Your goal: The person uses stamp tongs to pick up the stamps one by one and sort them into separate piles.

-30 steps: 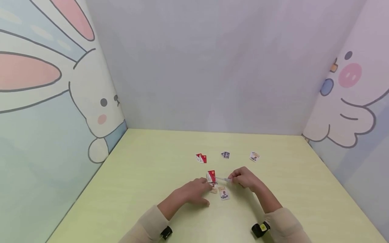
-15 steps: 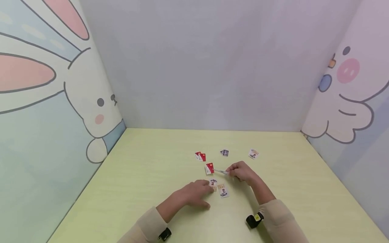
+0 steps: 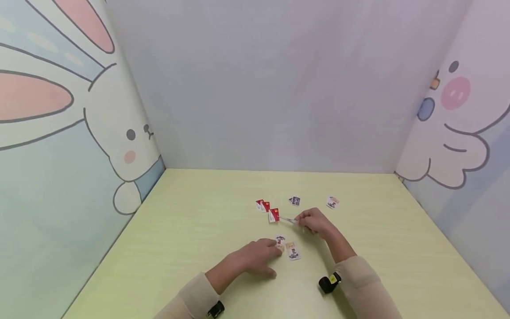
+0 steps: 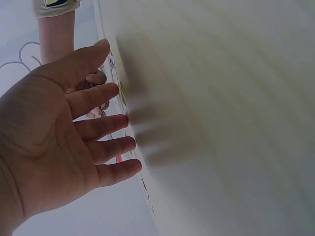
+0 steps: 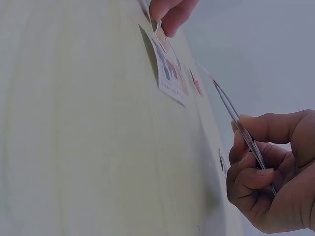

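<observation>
Head: the right hand (image 3: 314, 220) grips tweezers (image 3: 287, 219), a red stamp (image 3: 274, 215) at their tips; a slackened pinch could drop it. Left wrist: the left hand (image 4: 56, 130) is straight-fingered. Right wrist: that hand could nudge the buff stamp (image 5: 161, 36).

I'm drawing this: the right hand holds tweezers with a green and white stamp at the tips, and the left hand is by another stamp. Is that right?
Not quite: the red and white stamp at the tips isn't green, as the head view shows. The right hand does hold the tweezers, and the left hand is by another stamp.
</observation>
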`<state>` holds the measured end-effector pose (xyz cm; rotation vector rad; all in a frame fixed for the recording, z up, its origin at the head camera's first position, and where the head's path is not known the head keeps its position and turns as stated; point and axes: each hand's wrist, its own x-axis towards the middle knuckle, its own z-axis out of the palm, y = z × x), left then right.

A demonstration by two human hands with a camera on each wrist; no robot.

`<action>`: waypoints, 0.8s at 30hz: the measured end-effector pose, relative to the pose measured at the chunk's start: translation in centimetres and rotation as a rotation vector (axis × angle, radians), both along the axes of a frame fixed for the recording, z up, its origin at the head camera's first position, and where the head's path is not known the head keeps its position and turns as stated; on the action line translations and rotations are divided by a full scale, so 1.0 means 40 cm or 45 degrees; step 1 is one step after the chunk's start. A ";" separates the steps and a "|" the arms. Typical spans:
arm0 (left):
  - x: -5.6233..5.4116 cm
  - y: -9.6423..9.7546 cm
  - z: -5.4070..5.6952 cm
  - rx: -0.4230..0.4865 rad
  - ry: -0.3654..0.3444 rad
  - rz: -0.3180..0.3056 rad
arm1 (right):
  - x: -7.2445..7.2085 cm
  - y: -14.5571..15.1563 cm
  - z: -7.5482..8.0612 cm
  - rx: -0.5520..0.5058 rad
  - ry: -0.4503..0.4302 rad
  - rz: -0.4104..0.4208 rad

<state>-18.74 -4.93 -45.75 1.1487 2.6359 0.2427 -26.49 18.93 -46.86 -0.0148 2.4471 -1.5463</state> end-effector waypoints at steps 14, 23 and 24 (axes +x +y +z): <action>0.003 -0.001 -0.003 0.015 -0.014 -0.013 | -0.027 -0.026 0.002 -0.007 -0.033 -0.071; 0.003 0.001 -0.005 0.013 -0.002 -0.011 | -0.050 -0.039 -0.008 0.008 -0.006 -0.061; 0.002 0.002 -0.006 0.008 0.009 -0.012 | -0.052 -0.042 -0.008 0.009 0.005 -0.051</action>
